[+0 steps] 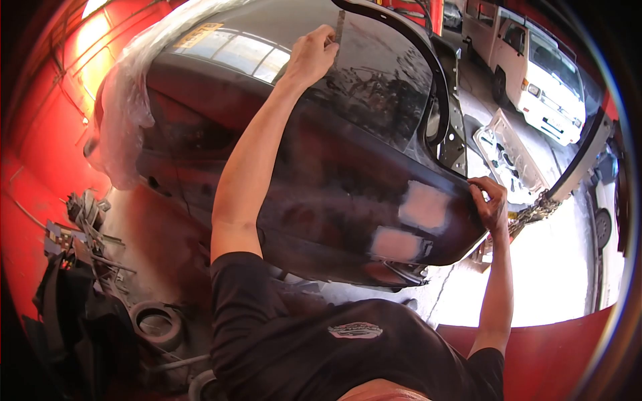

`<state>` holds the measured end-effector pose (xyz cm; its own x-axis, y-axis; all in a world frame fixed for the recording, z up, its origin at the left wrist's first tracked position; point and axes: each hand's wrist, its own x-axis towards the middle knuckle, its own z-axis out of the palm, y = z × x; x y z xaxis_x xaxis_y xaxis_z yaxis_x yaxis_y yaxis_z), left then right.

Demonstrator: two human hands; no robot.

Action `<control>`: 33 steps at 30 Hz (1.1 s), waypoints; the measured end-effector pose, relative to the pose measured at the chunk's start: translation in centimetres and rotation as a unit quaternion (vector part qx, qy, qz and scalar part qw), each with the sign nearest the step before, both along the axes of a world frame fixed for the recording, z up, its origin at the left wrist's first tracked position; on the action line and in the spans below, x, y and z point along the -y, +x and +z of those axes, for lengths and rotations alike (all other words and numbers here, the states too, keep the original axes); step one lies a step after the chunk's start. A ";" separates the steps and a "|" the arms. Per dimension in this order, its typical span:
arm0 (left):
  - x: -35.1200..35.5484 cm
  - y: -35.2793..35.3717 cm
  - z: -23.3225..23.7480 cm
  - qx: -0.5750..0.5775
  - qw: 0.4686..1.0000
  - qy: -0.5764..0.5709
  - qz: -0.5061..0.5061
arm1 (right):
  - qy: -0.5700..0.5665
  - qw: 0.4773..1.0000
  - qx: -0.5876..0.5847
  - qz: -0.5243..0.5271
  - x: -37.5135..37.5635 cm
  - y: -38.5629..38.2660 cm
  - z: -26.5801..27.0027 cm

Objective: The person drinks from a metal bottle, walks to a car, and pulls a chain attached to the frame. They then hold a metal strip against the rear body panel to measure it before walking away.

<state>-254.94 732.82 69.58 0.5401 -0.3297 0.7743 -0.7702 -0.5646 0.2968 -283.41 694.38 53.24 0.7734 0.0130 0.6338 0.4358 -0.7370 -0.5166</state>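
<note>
A dark car body [321,194] with a dull, sanded-looking finish and two pale pink patches [426,206] fills the middle of the head view. My left hand [313,55] reaches across to the upper glass, its fingers pinched at a narrow dark strip [340,28] that stands out above them. Dusty, smeared glass [381,80] lies just right of that hand. At the near right corner of the body, my right hand [491,200] curls its fingers over the panel edge. A black curved rim [438,87] runs between the glass and that corner.
Clear plastic sheeting [127,100] drapes the car's left end. Scrap and rods [87,227] pile up by the red wall, near a tire [156,324]. To the right are a chain [538,208] on a post, a loose pale panel [509,157] and a white van [538,73].
</note>
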 end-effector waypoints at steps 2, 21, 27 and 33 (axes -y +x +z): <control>-0.1 0.0 0.0 -0.002 1.000 0.002 -0.004 | 0.000 1.000 0.001 0.000 0.0 0.1 -0.1; -0.6 0.0 1.0 -0.077 0.996 0.014 -0.050 | -0.009 0.999 -0.028 -0.023 -0.3 0.0 0.4; -0.8 0.4 1.2 -0.102 0.992 0.004 -0.079 | 0.000 1.000 -0.012 -0.018 -0.2 0.3 -0.1; -0.9 0.9 0.9 -0.137 0.983 -0.035 -0.119 | -0.010 0.999 -0.028 -0.021 -0.1 0.4 -0.1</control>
